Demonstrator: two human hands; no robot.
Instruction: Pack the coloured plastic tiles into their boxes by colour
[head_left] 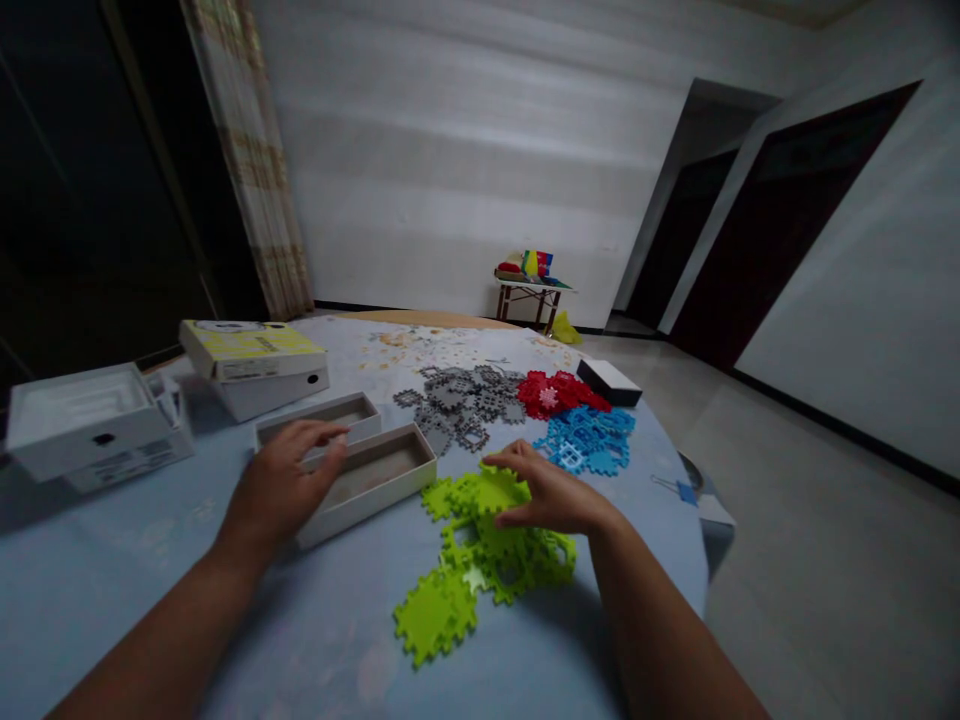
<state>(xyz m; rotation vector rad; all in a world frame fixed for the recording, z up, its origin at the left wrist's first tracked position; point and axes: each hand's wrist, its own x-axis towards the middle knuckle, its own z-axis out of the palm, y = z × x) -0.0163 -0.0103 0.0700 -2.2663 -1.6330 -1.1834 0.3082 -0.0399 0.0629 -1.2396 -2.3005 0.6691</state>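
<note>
My left hand (289,478) rests with fingers spread on the rim of a shallow beige box tray (390,470) in front of me. My right hand (544,492) lies flat, fingers stretched out, on a pile of lime-green toothed plastic pieces (480,570) on the pale blue tabletop. Neither hand grips anything.
Behind the green pile lie heaps of grey pieces (461,400), red pieces (559,392) and blue pieces (589,438). A second tray (319,413), a yellow-topped box (255,362), an open white box (94,425) and a small black-and-white box (609,381) stand around. The table's edge drops off at right.
</note>
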